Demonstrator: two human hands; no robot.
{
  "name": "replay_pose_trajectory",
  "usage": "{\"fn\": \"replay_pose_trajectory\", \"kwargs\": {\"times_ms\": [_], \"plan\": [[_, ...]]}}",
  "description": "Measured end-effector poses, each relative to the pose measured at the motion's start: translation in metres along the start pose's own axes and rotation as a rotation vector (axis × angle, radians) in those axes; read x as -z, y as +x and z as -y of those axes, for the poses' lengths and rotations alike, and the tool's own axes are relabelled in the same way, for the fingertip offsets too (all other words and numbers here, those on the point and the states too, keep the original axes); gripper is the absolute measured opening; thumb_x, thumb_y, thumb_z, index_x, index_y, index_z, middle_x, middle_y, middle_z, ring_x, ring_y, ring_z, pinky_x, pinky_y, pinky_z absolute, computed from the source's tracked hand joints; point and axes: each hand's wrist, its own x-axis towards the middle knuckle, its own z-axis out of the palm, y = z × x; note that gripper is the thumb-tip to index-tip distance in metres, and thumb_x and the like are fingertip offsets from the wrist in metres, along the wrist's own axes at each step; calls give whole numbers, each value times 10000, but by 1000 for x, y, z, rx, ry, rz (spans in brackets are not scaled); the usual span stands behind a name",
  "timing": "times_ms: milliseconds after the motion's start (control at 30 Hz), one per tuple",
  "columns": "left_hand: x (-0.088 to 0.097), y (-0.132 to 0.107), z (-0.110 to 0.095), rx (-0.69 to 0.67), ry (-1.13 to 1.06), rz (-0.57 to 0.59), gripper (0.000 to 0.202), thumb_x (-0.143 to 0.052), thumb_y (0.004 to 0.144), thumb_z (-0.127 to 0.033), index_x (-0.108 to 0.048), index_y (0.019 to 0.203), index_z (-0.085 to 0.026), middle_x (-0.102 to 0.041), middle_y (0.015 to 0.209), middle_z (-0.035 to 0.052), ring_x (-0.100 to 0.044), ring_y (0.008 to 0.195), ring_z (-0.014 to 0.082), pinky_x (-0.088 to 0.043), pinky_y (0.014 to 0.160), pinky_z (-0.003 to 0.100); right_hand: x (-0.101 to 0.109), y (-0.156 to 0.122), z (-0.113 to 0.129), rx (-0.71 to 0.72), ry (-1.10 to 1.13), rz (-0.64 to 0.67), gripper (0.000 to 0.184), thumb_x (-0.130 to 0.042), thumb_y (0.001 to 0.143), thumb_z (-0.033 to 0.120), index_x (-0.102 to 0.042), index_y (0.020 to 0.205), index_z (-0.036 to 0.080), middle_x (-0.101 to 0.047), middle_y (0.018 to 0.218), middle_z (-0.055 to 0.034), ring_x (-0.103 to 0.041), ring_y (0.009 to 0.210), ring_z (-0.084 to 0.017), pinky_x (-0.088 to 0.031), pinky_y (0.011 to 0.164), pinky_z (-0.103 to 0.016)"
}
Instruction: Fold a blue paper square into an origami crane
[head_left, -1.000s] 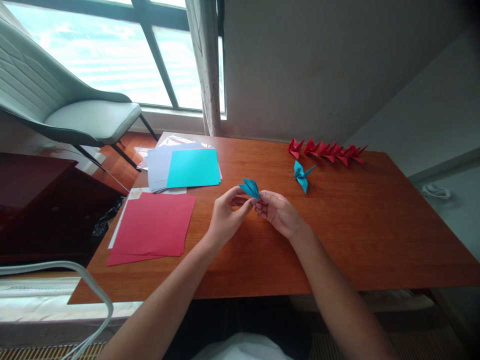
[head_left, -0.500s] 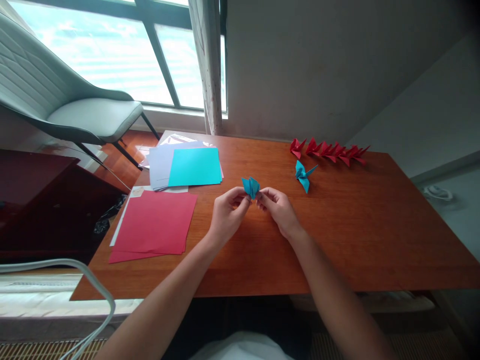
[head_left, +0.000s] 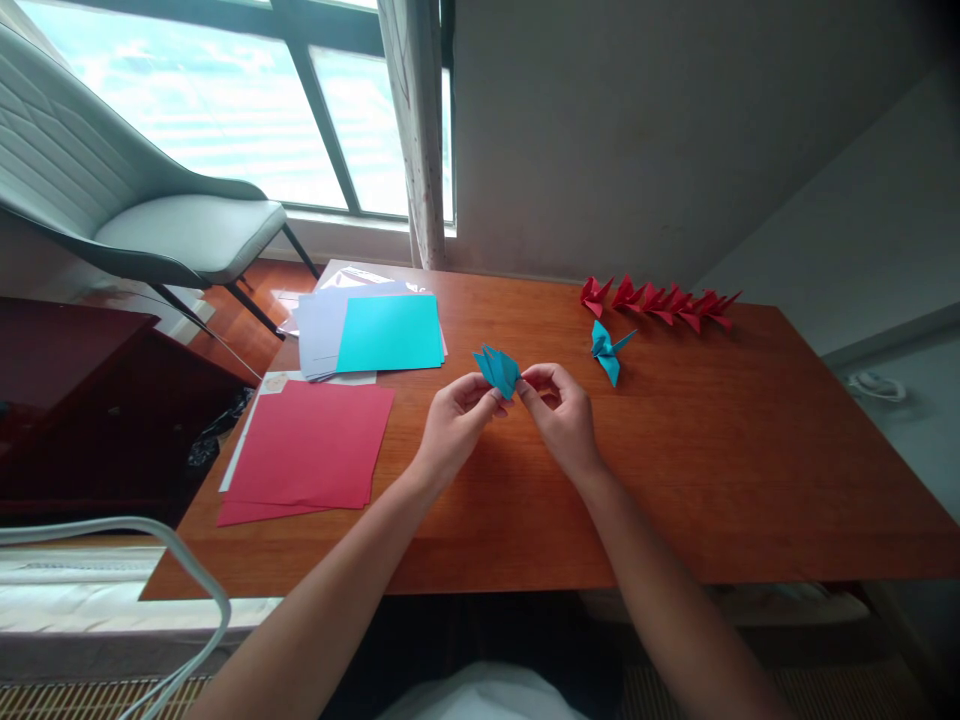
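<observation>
Pinching folded blue paper [head_left: 498,372] mid-frame: left hand [head_left: 459,415] gripping one side, right hand [head_left: 562,412] opposite, likely to steady small folds. Blue crane [head_left: 604,349] right of centre, red cranes [head_left: 654,302] lined upper right on desk [head_left: 712,450], perhaps clear of work; red sheets [head_left: 311,445], turquoise sheets [head_left: 390,333] left.

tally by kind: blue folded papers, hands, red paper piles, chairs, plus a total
Blue folded papers: 2 (held piece, bird-shaped piece)
Hands: 2 (left hand, right hand)
Red paper pile: 1
Chair: 1
Total: 6
</observation>
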Motion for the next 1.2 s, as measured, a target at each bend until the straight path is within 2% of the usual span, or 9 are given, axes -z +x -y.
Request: {"fn": "replay_pose_trajectory", "kwargs": {"times_ms": [200,800,1200], "plan": [[0,1,-1,2,-12,2,245,-756,805,-383,-748,889,-153,-767,914,70,-641,701,141,-512,682,266,1,1,-1,-8,-21,64,226,-622,925,453,-680,927,235,-736,915,-53,-672,840,-217,-483,709,-326],[0,0,-2,19,-6,5,236,-721,817,-372,-755,911,-158,-768,883,72,-635,695,148,-514,681,274,1,1,-1,-21,35,39,248,-654,898,490,-678,926,244,-730,917,-46,-668,821,-212,-491,704,-321],[-1,0,-3,-16,8,20,217,-721,824,-361,-749,907,-162,-768,890,70,-658,718,159,-517,679,275,1,1,0,-49,95,59,265,-679,882,496,-674,962,244,-731,924,-45,-677,815,-207,-496,692,-311]]}}
